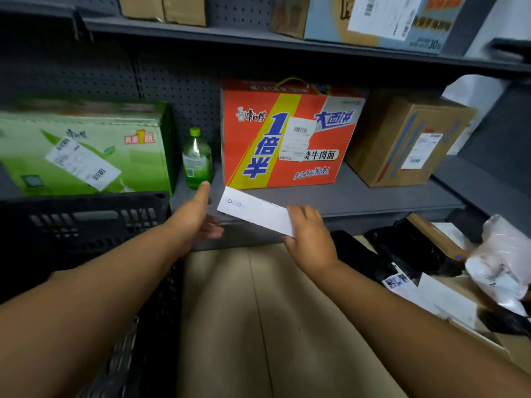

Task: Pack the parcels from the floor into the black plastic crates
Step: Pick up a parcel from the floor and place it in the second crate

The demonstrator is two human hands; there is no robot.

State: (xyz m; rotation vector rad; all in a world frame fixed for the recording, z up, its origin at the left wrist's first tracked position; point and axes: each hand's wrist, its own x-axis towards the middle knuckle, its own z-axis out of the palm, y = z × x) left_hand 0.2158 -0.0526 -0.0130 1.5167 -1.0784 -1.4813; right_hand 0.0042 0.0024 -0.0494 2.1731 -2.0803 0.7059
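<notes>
My right hand [309,237] is gripping a flat white parcel [254,211] just right of the black crate [86,222]. My left hand [195,216] is reaching toward its near end, fingers relaxed, beside the crate's rim.

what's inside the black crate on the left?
Nothing can be read inside the black plastic crate. Only its slotted wall and rim show; the left forearm crosses it and the interior is dark. The white flat box in the right hand is outside it; the left hand is open.
</notes>
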